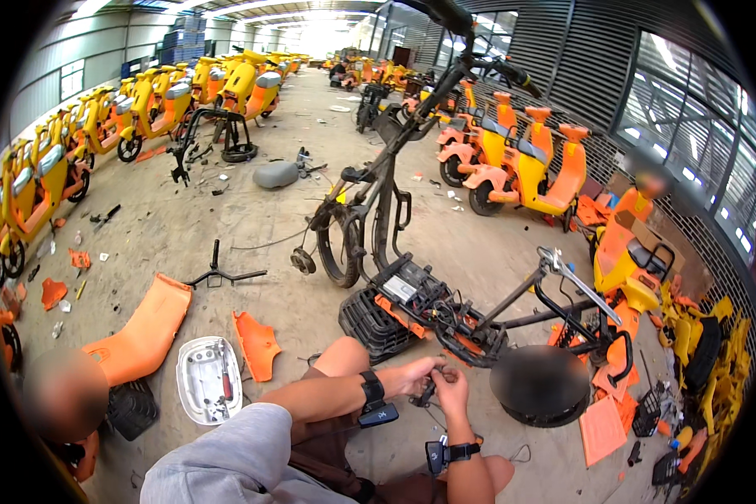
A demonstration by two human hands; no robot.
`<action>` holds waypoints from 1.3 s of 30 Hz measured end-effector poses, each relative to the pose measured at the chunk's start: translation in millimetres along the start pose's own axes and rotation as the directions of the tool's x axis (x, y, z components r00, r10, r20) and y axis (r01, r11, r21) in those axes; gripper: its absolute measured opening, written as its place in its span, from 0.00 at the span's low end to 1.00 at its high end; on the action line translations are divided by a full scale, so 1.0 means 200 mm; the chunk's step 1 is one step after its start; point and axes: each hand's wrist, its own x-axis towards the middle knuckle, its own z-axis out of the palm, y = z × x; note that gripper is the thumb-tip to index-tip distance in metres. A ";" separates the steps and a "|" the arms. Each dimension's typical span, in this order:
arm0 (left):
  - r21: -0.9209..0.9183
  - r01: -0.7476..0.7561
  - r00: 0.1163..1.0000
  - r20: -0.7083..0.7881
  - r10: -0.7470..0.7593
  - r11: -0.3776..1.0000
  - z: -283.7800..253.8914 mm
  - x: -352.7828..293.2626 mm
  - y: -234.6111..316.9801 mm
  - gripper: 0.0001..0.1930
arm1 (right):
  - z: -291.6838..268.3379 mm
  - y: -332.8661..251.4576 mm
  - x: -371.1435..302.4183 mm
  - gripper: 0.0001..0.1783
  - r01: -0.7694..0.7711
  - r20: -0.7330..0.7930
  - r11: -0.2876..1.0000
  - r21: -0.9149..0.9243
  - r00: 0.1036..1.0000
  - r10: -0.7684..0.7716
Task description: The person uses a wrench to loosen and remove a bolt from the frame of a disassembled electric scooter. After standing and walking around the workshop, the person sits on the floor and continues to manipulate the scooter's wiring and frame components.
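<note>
Small dark part (428, 392), one: near, between the hands; left hand (413, 376) and right hand (453, 391) both grasping it. Stripped scooter frame (433, 304): farther off. Orange panel (256, 345): left, apart.

Clothing and wrist gear.
Grey short-sleeved shirt (218, 454); brown shorts (332, 445); black left wrist strap (372, 387) and right wrist strap (462, 453), each with a pale-marked dark box (379, 416).
</note>
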 end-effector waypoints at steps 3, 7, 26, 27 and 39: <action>-0.002 0.040 0.999 0.031 -0.040 0.999 -0.10 0.04 -0.01 0.12 | 0.02 0.05 0.04 0.22 -0.027 -0.001 0.980 -0.196 1.000 0.027; 0.150 -0.001 1.000 0.017 -0.002 0.989 -0.16 -0.02 -0.12 0.14 | 0.06 0.25 0.04 0.22 -0.113 0.106 0.882 -0.457 0.978 0.180; 0.257 -0.232 0.958 -0.104 0.265 0.938 -0.04 -0.05 -0.07 0.18 | 0.07 0.07 0.02 0.11 -0.283 0.192 0.959 -0.014 0.940 0.281; 0.222 -0.205 0.959 -0.148 0.241 0.953 -0.01 -0.06 -0.04 0.15 | 0.04 0.02 0.02 0.11 -0.315 0.186 0.949 0.030 0.934 0.304; 0.429 -0.199 0.980 0.075 0.185 0.881 0.03 0.06 0.32 0.20 | -0.13 -0.22 0.17 0.10 -0.253 0.215 0.963 0.091 0.949 0.229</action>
